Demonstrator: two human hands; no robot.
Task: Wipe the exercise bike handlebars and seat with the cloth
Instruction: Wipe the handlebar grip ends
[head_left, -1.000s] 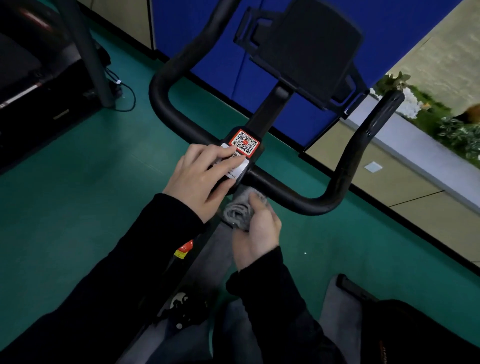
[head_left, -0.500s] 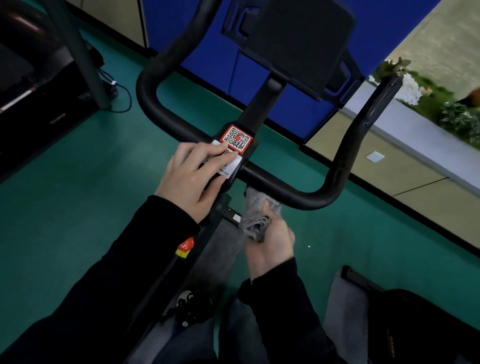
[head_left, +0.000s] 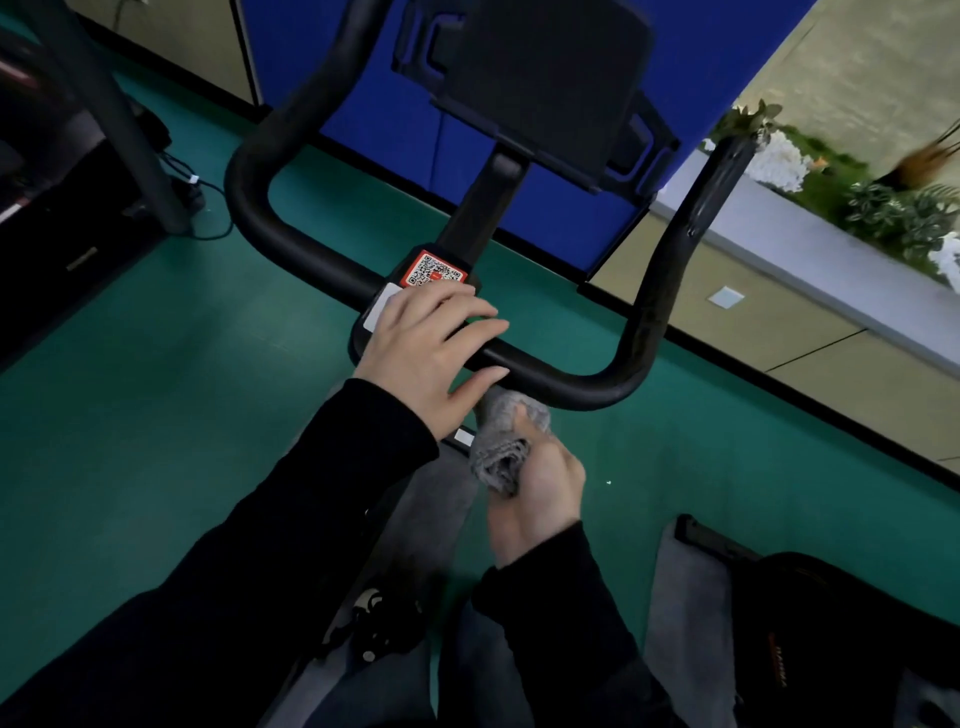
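Note:
The black handlebars (head_left: 582, 382) of the exercise bike curve up on both sides in front of me, with a red QR label (head_left: 435, 270) on the centre clamp. My left hand (head_left: 427, 353) rests with straight fingers over the clamp and the middle of the bar. Just below the bar, my right hand (head_left: 540, 486) grips a bunched grey cloth (head_left: 501, 441), whose top touches the underside of the bar right of the clamp. The seat is not in view.
A black tablet holder (head_left: 545, 78) stands above the bars on the centre post. A treadmill frame (head_left: 67, 171) and cable lie at the left on the green floor. A black bag (head_left: 831, 639) sits at lower right. Blue panels and a planter ledge (head_left: 810, 234) are behind.
My left hand slid a little right along the clamp, its fingers now over the bar. The right hand with the cloth stays under the bar. The camera view shifted.

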